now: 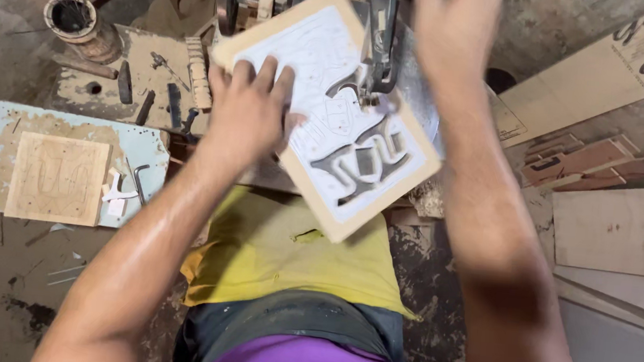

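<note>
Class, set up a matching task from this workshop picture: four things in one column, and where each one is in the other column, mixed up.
Things
1. paper-covered board
2. square wooden panel
3. yellow cushion
4. left hand

Places
A. on the pale blue bench, far left
B. flat on the board's paper
C. on the saw table, partly cut out
D. under the person, below the board

Pairs: 1-C, 2-A, 3-D, 4-B

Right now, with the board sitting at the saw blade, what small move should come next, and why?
Probably bring the right hand down onto the board's free edge before feeding further. Only the left hand lies flat on the paper pattern, while the right is raised and blurred above the saw. The board sits tilted at the blade with cut-outs already open, so one-handed it could twist.
</note>
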